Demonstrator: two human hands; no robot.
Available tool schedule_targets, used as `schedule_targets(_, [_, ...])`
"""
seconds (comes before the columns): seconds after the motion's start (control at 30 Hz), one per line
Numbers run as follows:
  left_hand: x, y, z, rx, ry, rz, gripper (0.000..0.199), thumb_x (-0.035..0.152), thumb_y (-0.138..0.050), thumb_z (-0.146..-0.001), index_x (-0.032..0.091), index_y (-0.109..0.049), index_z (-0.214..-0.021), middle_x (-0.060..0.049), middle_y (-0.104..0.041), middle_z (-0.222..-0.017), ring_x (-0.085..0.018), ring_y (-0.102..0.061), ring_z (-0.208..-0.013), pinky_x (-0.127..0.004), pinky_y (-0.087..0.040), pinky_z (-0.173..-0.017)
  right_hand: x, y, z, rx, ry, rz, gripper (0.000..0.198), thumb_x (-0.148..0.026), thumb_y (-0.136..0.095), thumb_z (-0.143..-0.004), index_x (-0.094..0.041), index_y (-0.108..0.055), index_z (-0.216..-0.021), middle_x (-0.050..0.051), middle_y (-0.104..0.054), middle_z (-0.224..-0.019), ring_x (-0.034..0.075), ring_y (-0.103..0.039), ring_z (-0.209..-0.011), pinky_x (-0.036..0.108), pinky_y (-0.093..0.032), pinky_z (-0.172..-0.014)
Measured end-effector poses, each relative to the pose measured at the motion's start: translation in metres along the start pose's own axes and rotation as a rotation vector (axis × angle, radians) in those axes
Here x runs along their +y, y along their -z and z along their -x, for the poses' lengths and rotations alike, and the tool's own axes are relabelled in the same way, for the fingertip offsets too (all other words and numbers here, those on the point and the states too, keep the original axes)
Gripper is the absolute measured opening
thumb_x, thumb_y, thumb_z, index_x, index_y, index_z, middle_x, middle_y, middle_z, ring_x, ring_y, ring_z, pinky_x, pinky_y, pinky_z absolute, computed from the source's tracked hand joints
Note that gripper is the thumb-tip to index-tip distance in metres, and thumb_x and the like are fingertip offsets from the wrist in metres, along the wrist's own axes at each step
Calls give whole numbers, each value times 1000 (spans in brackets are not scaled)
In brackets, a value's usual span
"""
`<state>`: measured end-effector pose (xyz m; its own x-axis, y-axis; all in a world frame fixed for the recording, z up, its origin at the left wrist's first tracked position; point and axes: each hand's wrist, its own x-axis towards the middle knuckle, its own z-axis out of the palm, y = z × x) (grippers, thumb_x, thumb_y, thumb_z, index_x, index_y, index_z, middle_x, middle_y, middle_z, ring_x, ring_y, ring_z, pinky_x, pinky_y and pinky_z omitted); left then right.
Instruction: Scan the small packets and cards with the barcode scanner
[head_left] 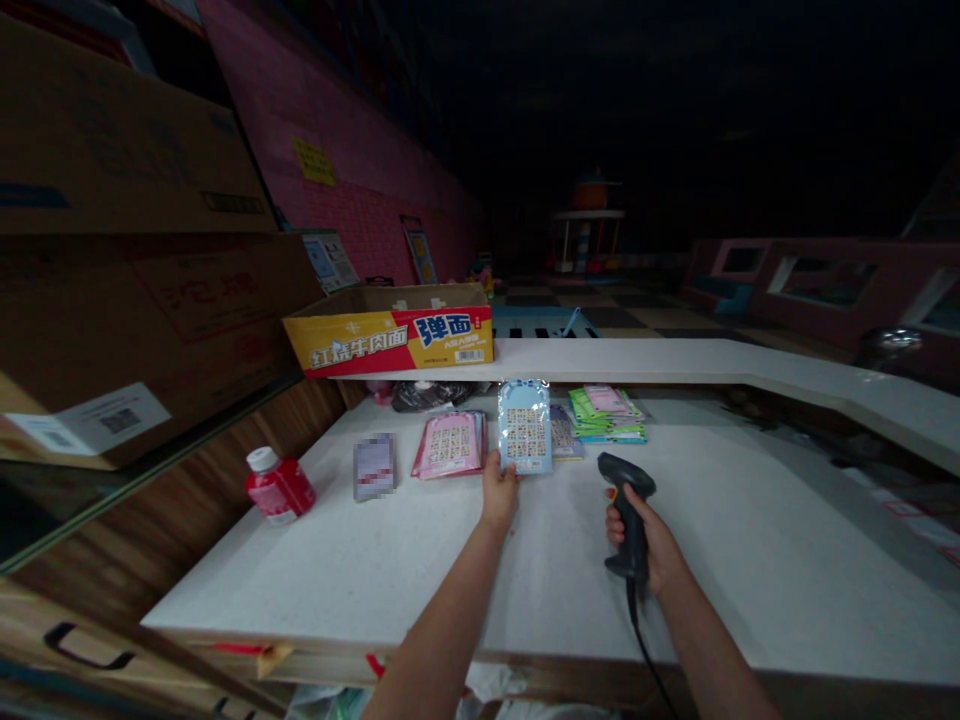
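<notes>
Between the thumb and fingers of my left hand (pixel 499 492) is the lower edge of a light blue sticker packet (pixel 525 425) in clear wrap, its printed grid facing me. My right hand (pixel 651 535) is wrapped round the grip of a black barcode scanner (pixel 631 510), whose cable runs down past the desk's front edge. Just left of the packet lies a pile of pink and red packets (pixel 450 445). A purple packet (pixel 564 432) is partly hidden behind the blue one. To its right sits a stack of green packets (pixel 606 413) with a pink one on top.
A red bottle with a white cap (pixel 279 487) and a blurred-out small item (pixel 375 467) are on the white desk (pixel 360 575) at left. A yellow and red carton (pixel 390 335) stands on the raised ledge (pixel 637 362). Large cardboard boxes (pixel 150 330) are stacked at far left.
</notes>
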<state>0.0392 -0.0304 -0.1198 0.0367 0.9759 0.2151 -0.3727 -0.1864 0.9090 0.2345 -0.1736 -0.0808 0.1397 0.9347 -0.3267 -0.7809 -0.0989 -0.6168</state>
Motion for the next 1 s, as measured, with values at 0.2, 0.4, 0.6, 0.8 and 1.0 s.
schedule_targets(0.2, [9,-7,5,57,-8,-103,36,38,-75,-69,17,-58,-93,-6,-68,-94,-20,-67,-86,-34,-60,-73,-1,15,0,-125,-21,-237,35,-30,-85,-67,-15,-61,-87,-5,-52,-57,5,-45,-45,14,-41,-39])
schedule_targets(0.4, [32,-7,8,170,17,-171,27,25,-66,-69,16,-59,-94,-5,-68,-90,-18,-66,-78,-29,-59,-63,0,16,-3,-134,-47,-252,30,-31,-80,-74,-17,-59,-91,-6,-52,-59,6,-44,-45,15,-41,-39])
schedule_targets(0.6, [79,38,-4,452,-179,-517,25,17,-58,-70,17,-60,-96,-5,-68,-91,-21,-67,-86,-37,-56,-80,0,15,-1,-134,-39,-266,32,-29,-82,-72,-16,-59,-91,-6,-51,-59,6,-45,-46,15,-41,-39])
schedule_targets(0.8, [110,72,-8,535,-15,-1178,36,20,-51,-83,12,-60,-117,-16,-70,-102,-30,-66,-97,-40,-49,-86,-2,12,3,-115,-45,-261,31,-31,-81,-73,-18,-60,-91,-5,-51,-60,6,-44,-45,16,-41,-38])
schedule_targets(1.0, [114,67,6,541,-132,-1581,42,25,-52,-88,10,-59,-126,-21,-62,-117,-35,-56,-112,-48,-41,-97,-4,10,5,-101,-59,-259,29,-30,-81,-72,-18,-60,-89,-5,-50,-59,6,-44,-44,16,-42,-38])
